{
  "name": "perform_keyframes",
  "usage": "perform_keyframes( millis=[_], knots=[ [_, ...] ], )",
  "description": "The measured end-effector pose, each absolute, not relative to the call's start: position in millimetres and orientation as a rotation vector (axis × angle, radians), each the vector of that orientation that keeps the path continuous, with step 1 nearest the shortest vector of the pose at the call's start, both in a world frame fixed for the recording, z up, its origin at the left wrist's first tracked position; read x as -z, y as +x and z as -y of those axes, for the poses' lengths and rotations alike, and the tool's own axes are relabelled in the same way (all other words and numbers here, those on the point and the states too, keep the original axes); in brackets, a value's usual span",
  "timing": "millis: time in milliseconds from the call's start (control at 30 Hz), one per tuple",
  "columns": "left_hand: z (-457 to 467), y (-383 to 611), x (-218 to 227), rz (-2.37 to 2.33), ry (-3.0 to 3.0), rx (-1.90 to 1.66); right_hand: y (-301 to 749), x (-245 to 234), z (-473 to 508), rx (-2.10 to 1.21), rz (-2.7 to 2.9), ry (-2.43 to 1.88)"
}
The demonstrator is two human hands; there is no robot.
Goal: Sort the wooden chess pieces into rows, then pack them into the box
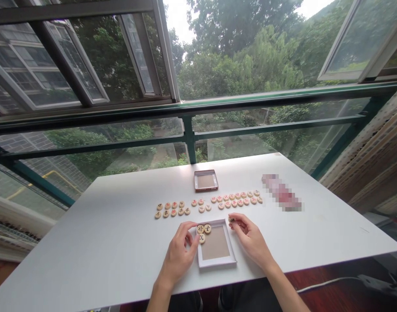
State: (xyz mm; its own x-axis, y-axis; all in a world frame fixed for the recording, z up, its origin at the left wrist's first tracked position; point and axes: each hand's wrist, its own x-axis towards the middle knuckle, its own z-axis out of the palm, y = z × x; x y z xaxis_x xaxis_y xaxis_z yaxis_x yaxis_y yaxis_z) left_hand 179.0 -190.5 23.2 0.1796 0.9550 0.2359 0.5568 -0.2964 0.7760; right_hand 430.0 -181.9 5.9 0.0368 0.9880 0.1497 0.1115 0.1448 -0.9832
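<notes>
A shallow white cardboard box lies on the table in front of me. Three wooden Chinese chess pieces with dark characters sit in its upper left corner, among them one piece beside the others. My left hand grips the box's left wall, index finger at the upper corner and thumb close to the lowest piece. Just off the upper right corner, my right hand pinches another chess piece between thumb and fingers. Beyond the box, several more pieces lie face up in two rows, marked red or dark.
Behind the rows stands a second shallow box or lid with a reddish-brown rim. A blurred pinkish object lies to the right on the white table. A green railing and open windows border the far edge.
</notes>
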Motion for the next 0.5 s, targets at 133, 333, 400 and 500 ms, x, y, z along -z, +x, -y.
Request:
perform_keyframes(
  millis=[133, 333, 400, 500],
  knots=[
    [191.5, 179.1, -23.3, -1.399, 1.935, -0.979, 429.7, -7.7, 182.1, -0.958, 1.361, -1.208],
    [191.4, 178.6, -23.5, -1.386, 1.926, -0.982, 429.8, -8.3, 180.9, -0.902, 1.383, -1.182],
    [191.3, 178.4, -23.6, -1.384, 1.928, -0.982, 429.8, -9.0, 181.1, -0.897, 1.370, -1.164],
    [191.8, 178.1, -23.8, -1.380, 1.938, -0.982, 427.4, -12.3, 183.9, -0.924, 1.346, -1.142]
  ],
)
